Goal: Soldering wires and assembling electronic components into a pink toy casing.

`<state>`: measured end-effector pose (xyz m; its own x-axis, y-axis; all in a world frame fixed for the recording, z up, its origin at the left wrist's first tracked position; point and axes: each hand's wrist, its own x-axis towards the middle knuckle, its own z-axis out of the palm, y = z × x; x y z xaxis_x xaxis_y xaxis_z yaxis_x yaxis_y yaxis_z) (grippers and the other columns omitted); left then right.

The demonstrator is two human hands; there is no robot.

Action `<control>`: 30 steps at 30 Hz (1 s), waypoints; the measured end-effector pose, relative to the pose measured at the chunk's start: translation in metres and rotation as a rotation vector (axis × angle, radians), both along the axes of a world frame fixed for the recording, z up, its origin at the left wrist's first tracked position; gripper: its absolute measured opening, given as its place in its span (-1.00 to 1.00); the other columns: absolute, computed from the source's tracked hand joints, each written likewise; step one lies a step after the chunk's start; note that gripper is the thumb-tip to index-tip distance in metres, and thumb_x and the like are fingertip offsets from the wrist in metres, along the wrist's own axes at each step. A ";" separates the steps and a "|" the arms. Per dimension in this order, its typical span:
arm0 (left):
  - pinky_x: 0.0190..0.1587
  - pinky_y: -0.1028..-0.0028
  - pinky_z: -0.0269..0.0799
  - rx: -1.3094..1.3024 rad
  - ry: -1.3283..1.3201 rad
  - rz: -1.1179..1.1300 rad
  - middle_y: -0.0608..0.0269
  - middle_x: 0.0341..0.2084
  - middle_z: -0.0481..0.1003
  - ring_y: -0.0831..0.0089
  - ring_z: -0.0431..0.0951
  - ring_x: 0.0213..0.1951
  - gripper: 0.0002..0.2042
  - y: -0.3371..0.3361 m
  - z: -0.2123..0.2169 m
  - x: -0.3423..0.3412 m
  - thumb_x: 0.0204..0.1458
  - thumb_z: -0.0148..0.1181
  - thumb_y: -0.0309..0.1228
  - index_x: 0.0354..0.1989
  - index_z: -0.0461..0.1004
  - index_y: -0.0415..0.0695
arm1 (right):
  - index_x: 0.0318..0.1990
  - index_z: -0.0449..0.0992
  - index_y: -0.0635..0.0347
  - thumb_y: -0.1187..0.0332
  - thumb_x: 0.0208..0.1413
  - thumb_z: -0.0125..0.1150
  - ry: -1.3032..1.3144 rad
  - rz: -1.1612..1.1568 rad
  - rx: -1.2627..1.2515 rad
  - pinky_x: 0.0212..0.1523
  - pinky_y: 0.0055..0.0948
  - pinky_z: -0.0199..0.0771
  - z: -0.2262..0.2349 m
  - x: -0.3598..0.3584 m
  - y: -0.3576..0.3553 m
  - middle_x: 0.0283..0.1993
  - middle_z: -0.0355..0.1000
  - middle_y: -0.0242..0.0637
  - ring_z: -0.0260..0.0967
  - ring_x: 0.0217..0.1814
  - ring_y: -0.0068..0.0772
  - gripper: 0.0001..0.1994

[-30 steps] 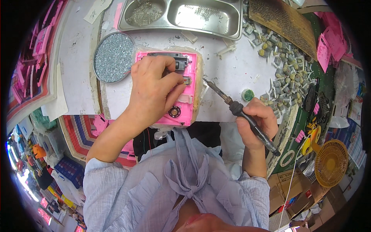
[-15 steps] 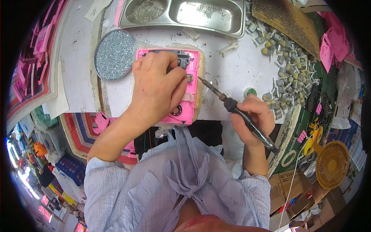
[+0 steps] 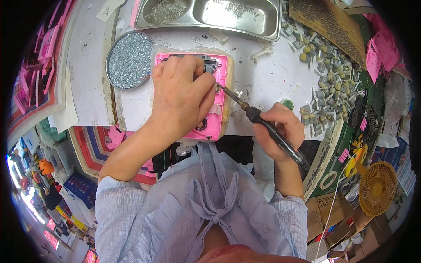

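Note:
A pink plastic casing [image 3: 217,124] lies on a padded, plastic-wrapped block [image 3: 230,94] in front of me, with a black mechanism [image 3: 209,65] set in its far part. My left hand [image 3: 180,94] covers much of the casing; its thumb and forefinger are pinched beside a small metal part, and what they hold is hidden. A thin red wire [image 3: 146,77] shows at that hand's left edge. My right hand [image 3: 283,131] grips a black soldering iron [image 3: 271,131], slanting up and left. The iron's tip is at the small metal part [image 3: 217,89], close to my left fingertips.
Left of the casing stands a round dish of small screws [image 3: 130,60]. A steel tray [image 3: 210,27] holding small metal pieces sits at the far side. Many small motors [image 3: 326,79] are heaped at the right, near a brown board [image 3: 329,24]. A green-topped round item [image 3: 287,104] lies beyond my right hand.
My right hand has moved the soldering iron up and left, bringing its tip from the casing's right edge to the small metal part. My left hand has shifted only slightly.

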<state>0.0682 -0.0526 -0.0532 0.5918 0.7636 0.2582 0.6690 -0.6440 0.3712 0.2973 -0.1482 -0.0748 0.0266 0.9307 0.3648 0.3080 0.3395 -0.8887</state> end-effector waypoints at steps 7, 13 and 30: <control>-0.03 0.18 0.16 0.004 0.008 0.002 0.24 -0.23 0.37 0.21 0.39 -0.13 -0.84 0.000 0.001 0.001 -0.09 0.37 -0.40 -0.31 0.57 -0.04 | -0.23 0.54 0.25 0.54 -0.13 0.50 -0.056 0.011 0.049 -0.61 -0.51 0.14 -0.001 -0.002 0.002 -0.58 0.37 -0.35 0.25 -0.63 -0.47 -0.71; -0.02 0.18 0.16 0.009 0.021 0.006 0.25 -0.24 0.36 0.22 0.38 -0.14 -0.84 0.000 0.000 0.001 -0.09 0.37 -0.39 -0.31 0.57 -0.03 | -0.22 0.54 0.25 0.56 -0.12 0.48 -0.008 -0.016 0.042 -0.61 -0.52 0.12 0.003 0.005 0.000 -0.57 0.38 -0.35 0.25 -0.62 -0.51 -0.72; 0.06 0.20 0.37 -0.149 0.193 0.094 0.08 -0.12 0.53 0.09 0.53 -0.06 -0.48 0.019 0.015 -0.086 0.01 0.41 -0.28 0.15 0.44 -0.16 | -0.16 0.49 0.30 0.55 -0.03 0.46 0.026 -0.094 0.029 -0.51 -0.55 0.09 0.008 0.020 -0.004 -0.53 0.33 -0.38 0.20 -0.54 -0.56 -0.71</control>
